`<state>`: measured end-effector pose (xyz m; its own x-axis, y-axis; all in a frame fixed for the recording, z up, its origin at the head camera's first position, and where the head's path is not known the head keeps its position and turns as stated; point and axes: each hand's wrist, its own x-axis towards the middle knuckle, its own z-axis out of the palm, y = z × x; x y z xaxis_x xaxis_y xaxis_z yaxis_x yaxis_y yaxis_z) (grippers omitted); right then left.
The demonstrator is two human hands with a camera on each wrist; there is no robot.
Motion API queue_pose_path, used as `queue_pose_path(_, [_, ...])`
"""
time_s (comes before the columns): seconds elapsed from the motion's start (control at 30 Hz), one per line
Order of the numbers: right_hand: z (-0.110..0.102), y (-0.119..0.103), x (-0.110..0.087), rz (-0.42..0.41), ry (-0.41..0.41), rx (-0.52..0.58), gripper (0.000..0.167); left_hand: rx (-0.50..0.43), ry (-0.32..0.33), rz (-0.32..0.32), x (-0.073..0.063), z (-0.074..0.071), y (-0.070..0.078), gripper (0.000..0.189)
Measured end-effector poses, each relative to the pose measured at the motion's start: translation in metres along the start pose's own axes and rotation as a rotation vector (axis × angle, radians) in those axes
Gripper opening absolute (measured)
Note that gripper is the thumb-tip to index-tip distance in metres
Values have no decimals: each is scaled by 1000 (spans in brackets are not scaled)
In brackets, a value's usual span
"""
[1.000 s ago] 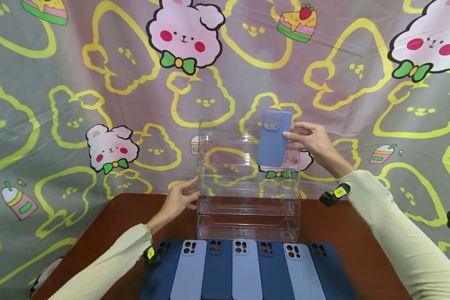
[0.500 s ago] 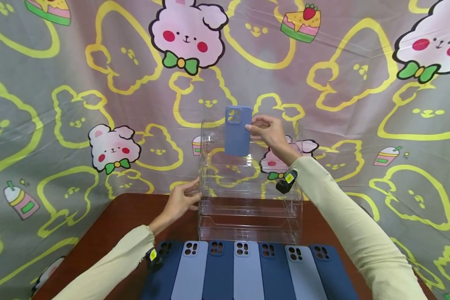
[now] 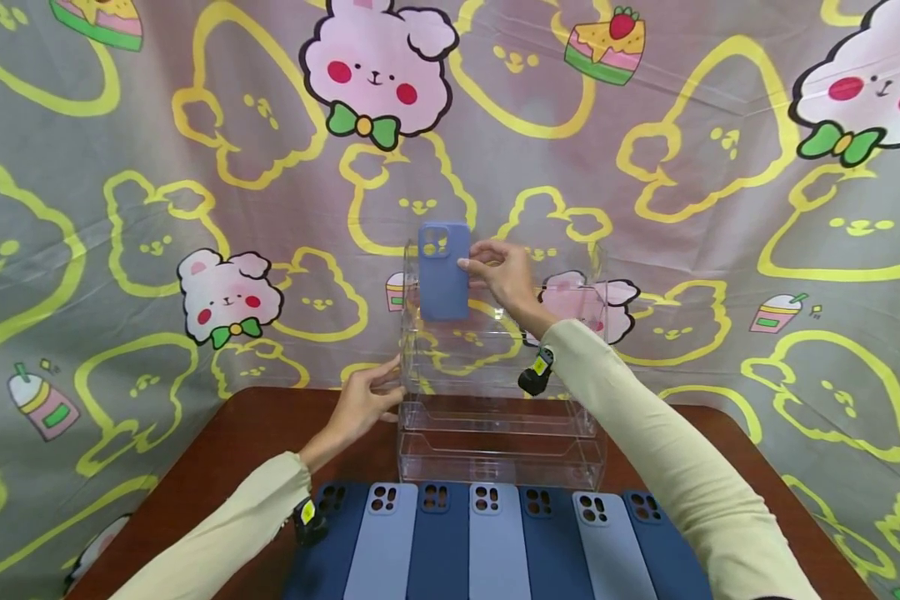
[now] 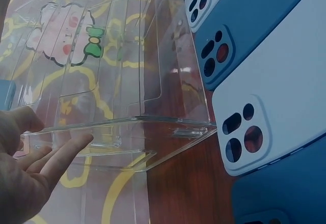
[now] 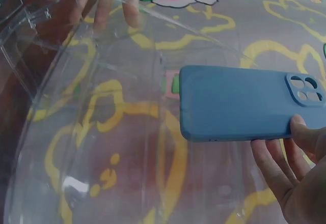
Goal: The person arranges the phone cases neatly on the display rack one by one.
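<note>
My right hand [image 3: 504, 271] pinches a lavender-blue phone case [image 3: 444, 283] by its right edge, thumb on the camera-hole side and fingers behind. The case stands upright before the upper left tiers of a clear tiered display rack [image 3: 501, 471]. In the right wrist view, the same case [image 5: 234, 102] appears apart from the clear panels. My left hand [image 3: 363, 400] is at the rack's left side, its fairly straight fingers [image 4: 69, 155] touching the side panel. Several phone cases [image 3: 498, 542], alternating dark blue and pale blue, lie in a row in front of the rack.
The rack stands on a dark red-brown table [image 3: 255, 417] with rounded back corners. Behind it hangs a patterned curtain [image 3: 270, 208] with cartoon rabbits. The rack's transparent edges are hard to make out against the curtain.
My right hand has carried the lavender-blue case leftward across the rack, from its right side to its upper left, most recently lowering it slightly. My left hand stays at the rack's side.
</note>
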<state>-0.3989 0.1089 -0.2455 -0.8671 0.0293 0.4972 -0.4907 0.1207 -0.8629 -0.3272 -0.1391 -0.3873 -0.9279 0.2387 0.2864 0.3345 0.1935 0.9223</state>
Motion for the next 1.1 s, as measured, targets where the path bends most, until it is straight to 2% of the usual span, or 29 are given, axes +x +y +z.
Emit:
queue_pose_path(0.4, [24, 10, -7, 19, 51, -9, 20, 16, 1, 22, -2, -3, -1, 63])
queue_pose_path(0.53, [25, 11, -7, 8, 60, -59, 20, 4, 2, 14, -2, 0, -1, 63])
queue_pose_path(0.8, [22, 6, -10, -82, 44, -197, 25, 6, -3, 20, 0, 3, 3, 64])
queue_pose_path(1.1, [17, 3, -12, -46, 7, -228, 26, 9, -11, 7, -2, 1, 1, 64])
